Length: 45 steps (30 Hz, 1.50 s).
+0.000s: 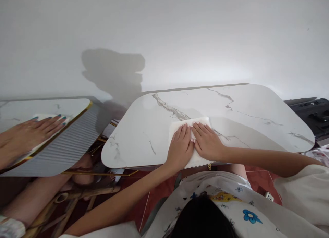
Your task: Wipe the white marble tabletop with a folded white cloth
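Both of my hands lie flat and side by side on a white paper napkin (190, 122) with a scalloped edge. My left hand (180, 147) presses its left half, fingers stretched forward. On the right half rests my right hand (208, 142), fingers also stretched out, the thumbs close together. The napkin lies spread on a white marble-patterned tabletop (133, 135) with rounded corners, and its near edge hangs past the table's front edge.
At the left, another person's hand (43, 133) lies flat on a white cloth or napkin on a second marble-patterned table (69, 106) with gold trim. A pale wall (180, 42) stands behind. A black object (313, 116) sits at right; a bamboo frame (66, 200) is lower left.
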Each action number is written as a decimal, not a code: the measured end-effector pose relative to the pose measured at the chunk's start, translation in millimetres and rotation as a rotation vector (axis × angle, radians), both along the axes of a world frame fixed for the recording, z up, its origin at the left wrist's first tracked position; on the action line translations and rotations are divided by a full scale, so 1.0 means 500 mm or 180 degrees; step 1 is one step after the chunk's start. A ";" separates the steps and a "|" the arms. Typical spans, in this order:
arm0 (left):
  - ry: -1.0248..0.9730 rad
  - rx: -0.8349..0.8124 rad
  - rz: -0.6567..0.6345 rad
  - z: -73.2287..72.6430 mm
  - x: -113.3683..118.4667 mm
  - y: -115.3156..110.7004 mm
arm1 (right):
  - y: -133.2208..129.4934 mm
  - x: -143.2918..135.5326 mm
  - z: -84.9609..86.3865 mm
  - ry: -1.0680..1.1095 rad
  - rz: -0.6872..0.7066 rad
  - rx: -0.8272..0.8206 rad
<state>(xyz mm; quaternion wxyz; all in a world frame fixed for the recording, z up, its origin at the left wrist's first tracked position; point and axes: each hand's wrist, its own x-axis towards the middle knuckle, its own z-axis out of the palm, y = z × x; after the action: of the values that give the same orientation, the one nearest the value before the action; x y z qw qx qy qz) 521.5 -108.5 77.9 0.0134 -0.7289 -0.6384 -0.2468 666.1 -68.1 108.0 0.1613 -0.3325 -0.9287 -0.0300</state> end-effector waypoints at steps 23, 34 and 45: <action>0.0251 0.0512 -0.0299 0.040 -0.017 0.402 | 0.381 -0.019 0.039 -0.0134 -0.0212 0.0176; 0.0403 0.0352 -0.0213 0.057 -0.084 0.560 | 0.523 -0.093 0.051 0.0074 -0.0327 0.0107; 0.0421 0.0432 -0.0461 0.082 0.017 0.590 | 0.556 0.003 0.055 0.0009 -0.0584 0.0267</action>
<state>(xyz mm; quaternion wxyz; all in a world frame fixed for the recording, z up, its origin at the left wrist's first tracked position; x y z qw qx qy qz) 529.8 186.4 118.8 0.0870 -0.7852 -0.5637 -0.2412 667.6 210.0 135.4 0.1729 -0.4091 -0.8921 -0.0830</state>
